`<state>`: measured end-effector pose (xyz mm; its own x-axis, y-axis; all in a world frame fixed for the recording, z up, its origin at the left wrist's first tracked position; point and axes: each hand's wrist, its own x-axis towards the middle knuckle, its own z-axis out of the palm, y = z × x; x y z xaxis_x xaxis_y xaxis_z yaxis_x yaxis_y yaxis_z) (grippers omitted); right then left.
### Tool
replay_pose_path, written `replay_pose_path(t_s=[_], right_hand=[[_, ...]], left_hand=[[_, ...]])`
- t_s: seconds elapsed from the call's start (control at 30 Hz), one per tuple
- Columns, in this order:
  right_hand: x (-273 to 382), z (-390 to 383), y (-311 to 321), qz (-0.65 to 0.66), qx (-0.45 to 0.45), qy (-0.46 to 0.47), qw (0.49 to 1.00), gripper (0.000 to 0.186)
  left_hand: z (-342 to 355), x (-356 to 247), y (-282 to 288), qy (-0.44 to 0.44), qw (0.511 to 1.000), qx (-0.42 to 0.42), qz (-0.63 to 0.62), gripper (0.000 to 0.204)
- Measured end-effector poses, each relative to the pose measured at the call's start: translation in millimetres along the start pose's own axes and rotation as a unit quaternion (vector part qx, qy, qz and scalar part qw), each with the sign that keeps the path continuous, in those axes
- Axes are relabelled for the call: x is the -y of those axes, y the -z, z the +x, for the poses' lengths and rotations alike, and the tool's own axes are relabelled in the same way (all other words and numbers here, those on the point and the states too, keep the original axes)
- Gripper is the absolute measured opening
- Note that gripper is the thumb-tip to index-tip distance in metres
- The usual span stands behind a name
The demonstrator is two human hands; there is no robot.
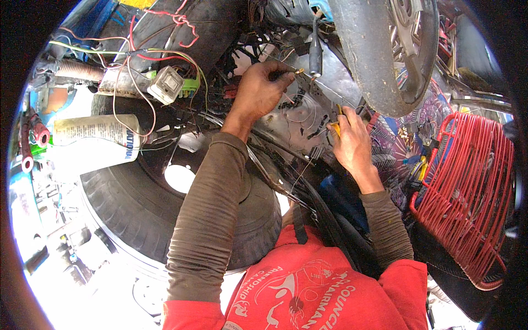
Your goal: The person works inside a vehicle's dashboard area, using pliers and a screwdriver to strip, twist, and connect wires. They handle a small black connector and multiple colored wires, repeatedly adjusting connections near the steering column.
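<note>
Near the upper middle, my left hand (258,93) pinches a small brass-coloured piece (298,72), apparently a wire end, over a dusty metal surface with thin loose wires. A dark cylindrical handle-like part (315,55) hangs just above it. To the right, my right hand (352,143) is closed on a yellow-handled tool (336,128), probably pliers or cutters; its working end is hard to make out. Dark cables (286,192) run diagonally beneath both hands.
A big tyre (126,203) lies at lower left, another wheel (363,49) stands at upper right. A red wire rack (462,198) is at right, with patterned fabric behind. A white cylindrical container (93,140) and a square component (165,85) among coloured wires (148,55) are at left.
</note>
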<state>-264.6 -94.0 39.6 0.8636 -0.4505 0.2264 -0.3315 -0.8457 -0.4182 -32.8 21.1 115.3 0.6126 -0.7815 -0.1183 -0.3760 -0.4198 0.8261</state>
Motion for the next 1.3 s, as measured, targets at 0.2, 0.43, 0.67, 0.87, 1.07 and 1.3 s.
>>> replay_pose_path(t_s=[0.2,0.43,0.67,0.87,1.07,1.3], right_hand=[[3.5,0.2,-2.0,0.010,-0.001,-0.005,1.000,0.032],[10.0,-0.1,3.3,0.013,0.019,-0.018,1.000,0.029],[33.5,-5.5,9.3,0.022,0.021,-0.038,0.999,0.035],[45.8,-5.1,12.0,0.038,0.045,-0.065,0.996,0.031],[37.8,-3.1,9.3,0.044,0.081,-0.082,0.992,0.032],[26.7,4.7,9.2,-0.065,0.036,-0.051,0.996,0.057]], left_hand=[[2.1,7.0,-6.3,-0.012,0.998,-0.047,-0.041,0.031],[2.0,8.6,-7.5,-0.011,0.997,-0.052,-0.056,0.029],[1.1,7.8,-15.6,-0.011,0.993,-0.100,-0.069,0.026],[-0.9,5.8,-19.1,-0.026,0.988,-0.123,-0.089,0.023],[-0.7,4.4,-14.3,-0.024,0.991,-0.111,-0.074,0.023],[-0.7,3.9,-12.1,0.016,0.991,-0.065,-0.119,0.024]])
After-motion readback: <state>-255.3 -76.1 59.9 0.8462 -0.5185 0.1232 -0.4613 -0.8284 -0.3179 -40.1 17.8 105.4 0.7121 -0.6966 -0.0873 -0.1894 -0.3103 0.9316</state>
